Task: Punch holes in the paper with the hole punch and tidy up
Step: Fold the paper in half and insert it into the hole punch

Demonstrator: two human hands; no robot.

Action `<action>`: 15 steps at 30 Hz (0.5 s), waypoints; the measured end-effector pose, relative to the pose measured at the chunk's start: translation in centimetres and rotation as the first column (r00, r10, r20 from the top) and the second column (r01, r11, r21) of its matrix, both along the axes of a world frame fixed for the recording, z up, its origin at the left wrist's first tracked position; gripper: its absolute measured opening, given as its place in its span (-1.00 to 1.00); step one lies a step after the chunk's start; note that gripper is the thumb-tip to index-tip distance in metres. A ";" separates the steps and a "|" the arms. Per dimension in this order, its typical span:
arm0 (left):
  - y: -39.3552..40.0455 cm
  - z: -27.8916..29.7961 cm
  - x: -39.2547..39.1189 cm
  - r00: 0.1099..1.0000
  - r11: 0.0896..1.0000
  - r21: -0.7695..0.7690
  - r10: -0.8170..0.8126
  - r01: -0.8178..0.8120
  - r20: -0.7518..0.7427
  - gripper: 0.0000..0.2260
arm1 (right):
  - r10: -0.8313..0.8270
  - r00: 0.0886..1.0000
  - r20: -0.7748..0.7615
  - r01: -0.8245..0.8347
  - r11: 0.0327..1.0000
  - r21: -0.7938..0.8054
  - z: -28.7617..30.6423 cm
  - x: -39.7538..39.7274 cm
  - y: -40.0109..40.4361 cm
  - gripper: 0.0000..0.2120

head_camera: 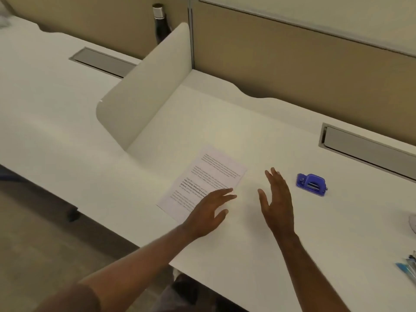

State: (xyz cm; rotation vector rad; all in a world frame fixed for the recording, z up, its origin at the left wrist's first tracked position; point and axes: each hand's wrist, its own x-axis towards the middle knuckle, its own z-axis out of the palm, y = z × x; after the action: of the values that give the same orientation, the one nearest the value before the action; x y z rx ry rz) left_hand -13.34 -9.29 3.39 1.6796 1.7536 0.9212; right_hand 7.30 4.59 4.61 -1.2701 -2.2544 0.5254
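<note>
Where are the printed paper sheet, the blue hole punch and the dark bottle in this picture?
White printed paper sheet (pixel 211 174): head view, on its text area.
Blue plastic hole punch (pixel 311 181): head view, on its top lever.
Dark metal bottle (pixel 160 21): head view, on its neck, behind the divider.

A: where's the cam?
B: just one, head-worn, wide-angle. It looks forward and down across the white desk (pixel 247 233), close over both forearms, slightly tilted, with the partition wall (pixel 292 64) at the top. No second view to overlap.
</note>
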 end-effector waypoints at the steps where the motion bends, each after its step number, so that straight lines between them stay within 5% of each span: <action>1: -0.3 -0.1 -1.2 1.000 1.000 0.001 0.014 -0.014 -0.005 -0.55 | 0.018 1.000 0.019 -0.018 1.000 -0.002 0.0 -1.3 -0.2 -0.46; 9: 0.3 -2.1 -8.1 0.911 0.998 0.060 0.033 -0.009 -0.412 -0.46 | -0.050 0.984 0.170 0.076 0.986 -0.151 0.1 -9.2 -0.8 -0.44; 15: 0.2 -4.1 -9.7 0.860 0.999 -0.032 -0.035 0.022 -0.510 -0.37 | -0.114 0.957 0.267 0.181 0.953 -0.242 0.8 -13.4 2.6 -0.50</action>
State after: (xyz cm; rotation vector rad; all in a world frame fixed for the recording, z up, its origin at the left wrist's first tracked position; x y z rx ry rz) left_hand -23.08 -9.12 -0.68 2.0607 2.0491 0.4509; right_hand -6.07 7.18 5.39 -1.7126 -2.3204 0.6593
